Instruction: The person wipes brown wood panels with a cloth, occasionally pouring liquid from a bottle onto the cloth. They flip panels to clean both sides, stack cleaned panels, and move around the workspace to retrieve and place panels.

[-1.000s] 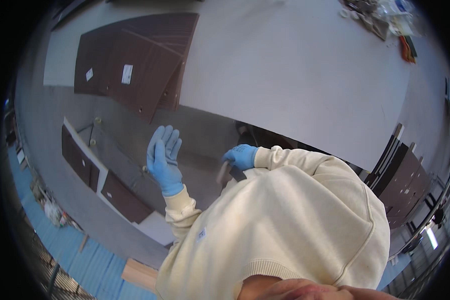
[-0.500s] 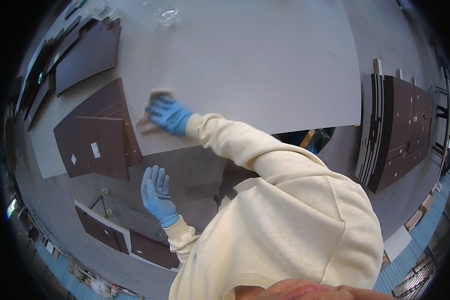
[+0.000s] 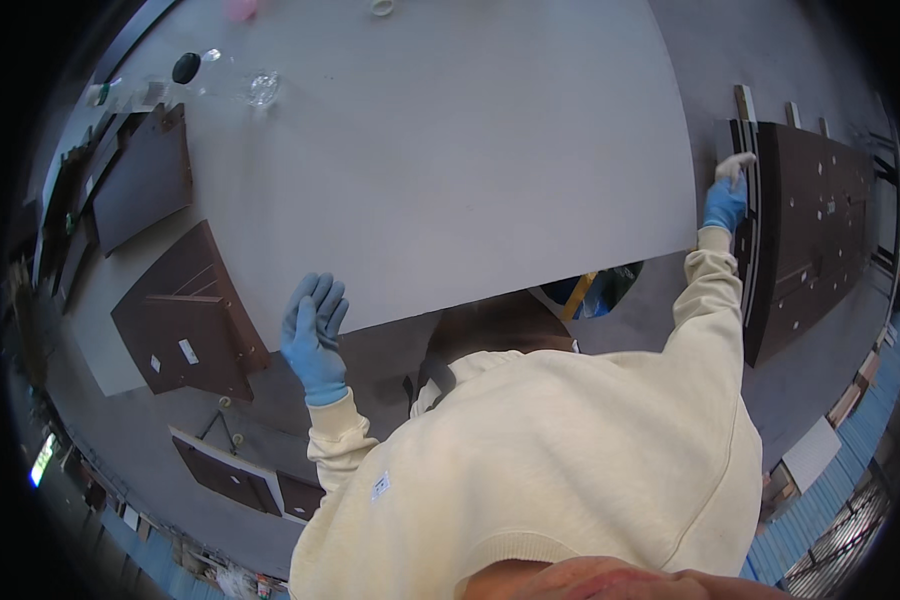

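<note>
My right hand (image 3: 725,203), in a blue glove, is stretched out past the table's right edge. Its fingers are closed on a pale crumpled cloth (image 3: 736,167), right by the near face of a stack of dark brown panels (image 3: 810,230); whether cloth and stack touch I cannot tell. My left hand (image 3: 315,335), gloved too, is raised at the near edge of the grey-white tabletop (image 3: 470,190), palm showing, fingers extended, holding nothing. To its left lie overlapping brown boards (image 3: 195,325) with small white labels.
More brown boards (image 3: 145,185) are piled at the far left. Beyond them are a clear plastic bottle (image 3: 260,88), a dark round object (image 3: 186,68) and a roll of tape (image 3: 381,7). Beneath the table's near edge shows a dark bag (image 3: 610,290). Panels on a wheeled rack (image 3: 225,470) stand at lower left.
My right hand has swept with the cloth from the tabletop's left side across to the panel stack at the right. My left hand stays raised and open. The view has shifted.
</note>
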`<state>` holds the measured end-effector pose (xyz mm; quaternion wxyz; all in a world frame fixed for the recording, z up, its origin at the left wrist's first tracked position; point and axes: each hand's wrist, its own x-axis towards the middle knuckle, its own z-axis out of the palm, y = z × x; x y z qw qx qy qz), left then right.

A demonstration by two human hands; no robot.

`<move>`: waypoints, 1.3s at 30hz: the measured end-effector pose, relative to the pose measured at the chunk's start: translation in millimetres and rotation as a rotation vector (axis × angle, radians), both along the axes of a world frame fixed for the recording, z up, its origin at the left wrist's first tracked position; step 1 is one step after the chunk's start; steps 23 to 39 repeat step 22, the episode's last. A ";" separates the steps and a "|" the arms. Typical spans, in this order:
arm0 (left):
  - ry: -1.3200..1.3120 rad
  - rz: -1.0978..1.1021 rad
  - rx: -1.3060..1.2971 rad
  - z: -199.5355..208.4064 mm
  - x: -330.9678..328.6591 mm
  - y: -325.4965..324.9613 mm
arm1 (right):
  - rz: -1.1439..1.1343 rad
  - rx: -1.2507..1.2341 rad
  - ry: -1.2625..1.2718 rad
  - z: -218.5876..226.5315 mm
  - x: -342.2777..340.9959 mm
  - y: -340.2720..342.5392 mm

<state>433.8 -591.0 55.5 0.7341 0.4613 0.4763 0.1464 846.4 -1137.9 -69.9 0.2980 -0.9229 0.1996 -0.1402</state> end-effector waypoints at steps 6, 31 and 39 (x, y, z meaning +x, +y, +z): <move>-0.034 -0.061 0.092 14.3 29.3 -10.2 | 0.777 0.149 -0.346 -23.6 24.1 295.2; 0.054 0.223 -0.029 1.1 -14.2 -17.4 | 2.186 -0.132 -0.461 -38.9 -213.6 429.6; 0.054 0.223 -0.029 1.1 -14.2 -17.4 | 2.186 -0.132 -0.461 -38.9 -213.6 429.6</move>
